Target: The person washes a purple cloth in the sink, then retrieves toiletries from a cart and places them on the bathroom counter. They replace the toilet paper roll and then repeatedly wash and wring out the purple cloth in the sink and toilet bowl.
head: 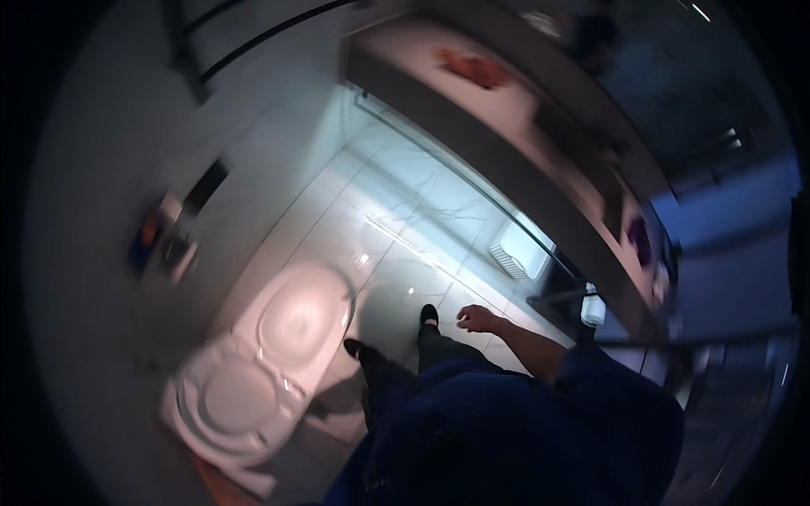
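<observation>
My right hand (477, 318) hangs over the tiled floor (392, 253), its fingers loosely curled and apart, with nothing seen in it. The arm comes from a dark blue sleeve on the right. My left hand is out of view. Before me and to the left stands a white toilet (304, 316) with its seat and lid raised. My feet, in dark shoes, are on the floor between the toilet and a long counter (525, 107). A white basket (522, 246) with perforated sides is under that counter.
An orange-red item (471, 66), blurred, lies on the counter, and a purple item (639, 240) lies farther right. A black rail (272, 38) is on the wall at the upper left. Blurred small items (164, 234) are by the left wall. A white roll (593, 307) hangs near the counter's right end.
</observation>
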{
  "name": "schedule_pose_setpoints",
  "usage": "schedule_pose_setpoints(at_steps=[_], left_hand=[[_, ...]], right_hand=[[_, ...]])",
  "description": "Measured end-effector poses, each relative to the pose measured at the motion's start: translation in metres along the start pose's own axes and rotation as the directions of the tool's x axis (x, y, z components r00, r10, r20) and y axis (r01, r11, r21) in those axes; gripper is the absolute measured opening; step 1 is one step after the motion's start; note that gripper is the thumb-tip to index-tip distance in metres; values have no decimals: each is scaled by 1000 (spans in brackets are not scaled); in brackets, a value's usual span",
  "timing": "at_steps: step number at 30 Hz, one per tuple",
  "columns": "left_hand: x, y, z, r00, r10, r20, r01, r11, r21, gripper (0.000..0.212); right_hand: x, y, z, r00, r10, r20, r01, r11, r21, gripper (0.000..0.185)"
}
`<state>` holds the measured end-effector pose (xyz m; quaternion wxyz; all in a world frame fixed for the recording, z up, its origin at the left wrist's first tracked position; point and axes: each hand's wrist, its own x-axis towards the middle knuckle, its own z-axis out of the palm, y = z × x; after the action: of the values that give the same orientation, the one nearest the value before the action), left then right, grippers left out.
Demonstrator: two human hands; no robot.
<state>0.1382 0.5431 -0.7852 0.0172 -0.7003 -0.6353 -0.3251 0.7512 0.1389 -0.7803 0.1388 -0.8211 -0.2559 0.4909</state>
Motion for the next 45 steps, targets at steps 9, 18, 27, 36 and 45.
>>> schedule_pose_setpoints(at_steps=[9, 18, 27, 36, 45], left_hand=[[-76, 255, 59, 889, 361, 283, -341, 933, -119, 51], [-73, 391, 100, 866, 244, 437, -291, 956, 43, 35], [-124, 706, 123, 396, 767, 504, -455, 641, -618, 23], [-149, 988, 150, 398, 863, 311, -147, 395, -907, 13], [-294, 1271, 200, -165, 983, 85, 307, 133, -942, 104]], right_hand=[[-44, 147, -39, 981, 99, -164, -80, 990, 120, 38], [-119, 347, -314, 400, 291, -869, 205, 896, 394, 19], [-121, 464, -558, 75, 457, -887, -313, 855, 414, 81], [-64, 383, -633, 241, 282, -928, 627, 685, 371, 20], [-235, 204, -725, 235, -21, -972, 952, -197, 234, 37]])
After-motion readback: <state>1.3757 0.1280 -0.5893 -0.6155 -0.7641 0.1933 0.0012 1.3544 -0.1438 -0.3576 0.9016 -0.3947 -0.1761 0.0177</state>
